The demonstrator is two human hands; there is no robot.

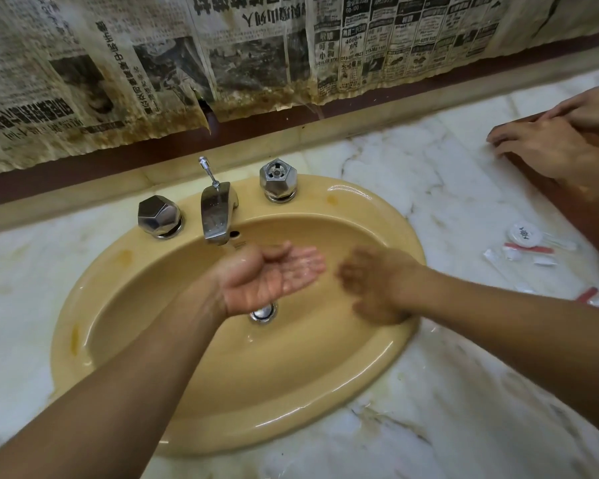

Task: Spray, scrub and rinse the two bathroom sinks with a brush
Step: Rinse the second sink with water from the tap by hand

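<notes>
Mustard-yellow sink [325, 392] was seen at the centre of the frame, set into a white veined marble countertop [464, 392]. Its oval basin was wet and glossy, with orange-brown stains on the rim at the left and near the upper right. A chrome drain [263, 312] was partly seen at the bottom of the basin, just below the left hand.

At the back of the rim a chrome spout [217, 216] was flanked by two faceted chrome knobs, the left knob [158, 216] and the right knob [278, 179], with a thin lift rod [208, 171] standing tilted behind the spout.

The left hand [267, 278] was held palm up over the middle of the basin, just below and to the right of the spout, its fingers together and slightly cupped, its palm wet; nothing was gripped in it. The right hand [374, 285] was held back up over the right side of the basin, just beside the left hand and apart from it. It was blurred, its fingers appeared loosely bent, and nothing was seen in it.

Stained, torn newspaper [153, 63] was hung across the wall along the top of the frame. Small white and red packets [526, 243] were scattered on the countertop at the right. At the upper right edge another hand [547, 146] was seen resting on a dark brown edge; whether it was a reflection could not be told.
</notes>
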